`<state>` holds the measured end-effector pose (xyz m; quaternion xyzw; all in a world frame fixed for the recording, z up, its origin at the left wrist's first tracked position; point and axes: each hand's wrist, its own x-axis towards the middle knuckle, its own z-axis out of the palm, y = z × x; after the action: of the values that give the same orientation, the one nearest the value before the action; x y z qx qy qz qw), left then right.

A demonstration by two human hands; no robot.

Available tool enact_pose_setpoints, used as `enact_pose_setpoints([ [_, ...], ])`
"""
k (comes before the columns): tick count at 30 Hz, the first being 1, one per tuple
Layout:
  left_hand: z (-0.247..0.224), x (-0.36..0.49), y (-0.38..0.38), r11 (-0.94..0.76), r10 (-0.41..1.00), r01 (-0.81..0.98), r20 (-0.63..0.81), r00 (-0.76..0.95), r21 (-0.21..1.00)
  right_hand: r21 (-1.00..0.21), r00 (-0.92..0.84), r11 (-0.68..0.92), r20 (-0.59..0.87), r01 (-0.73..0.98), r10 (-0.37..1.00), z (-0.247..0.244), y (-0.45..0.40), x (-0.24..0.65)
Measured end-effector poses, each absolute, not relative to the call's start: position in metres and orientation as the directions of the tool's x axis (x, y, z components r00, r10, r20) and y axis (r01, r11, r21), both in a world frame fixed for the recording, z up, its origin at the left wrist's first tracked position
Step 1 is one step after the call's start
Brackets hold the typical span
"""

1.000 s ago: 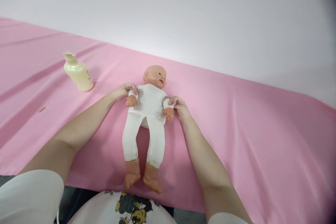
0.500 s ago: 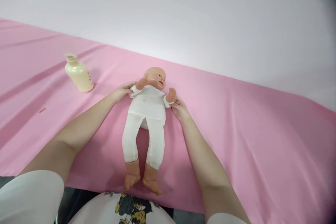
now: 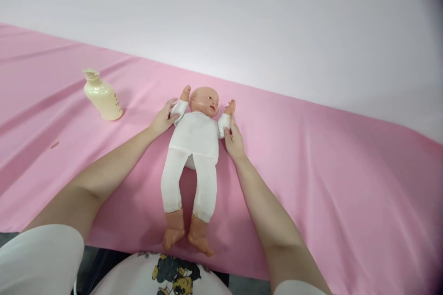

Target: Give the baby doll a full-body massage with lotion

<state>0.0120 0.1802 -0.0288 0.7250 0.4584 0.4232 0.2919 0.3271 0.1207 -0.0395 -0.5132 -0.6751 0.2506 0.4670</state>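
Observation:
A baby doll (image 3: 194, 133) with a white cloth body lies on its back, head away from me and bare feet towards me. Its face is turned to the right. Both of its arms are bent up beside the head. My left hand (image 3: 164, 120) grips the doll's arm on the left, thumb in front and fingers around the outer side. On the other side, my right hand (image 3: 236, 142) holds the right-side arm between thumb and fingers, just below the doll's hand. Parts of my fingers are hidden behind the white sleeves.
A cream pump bottle (image 3: 105, 101) stands to the left of the doll. Pink cloth (image 3: 311, 184) with folds covers the table. A small brownish strip (image 3: 54, 145) lies at the left. Behind the table rises a white wall (image 3: 242, 23).
Both doll arms have been raised, so its hands now point up beside the head. My hands have moved slightly upward with them. The doll's body and the bottle stay in place.

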Motion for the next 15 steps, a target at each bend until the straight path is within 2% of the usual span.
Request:
enact_pose_setpoints([
  [6,-0.0286,0.0147,0.1811,-0.423,0.905,0.541,0.370,0.211,0.726,-0.832,0.030,0.295,0.348,0.470,0.937,-0.0452,0.1239,0.3278],
  [15,-0.0272,0.0130,0.1830,-0.425,0.905,0.572,0.329,0.269,0.702,-0.874,0.078,0.161,0.220,0.459,0.972,-0.0460,0.1247,0.3313],
])
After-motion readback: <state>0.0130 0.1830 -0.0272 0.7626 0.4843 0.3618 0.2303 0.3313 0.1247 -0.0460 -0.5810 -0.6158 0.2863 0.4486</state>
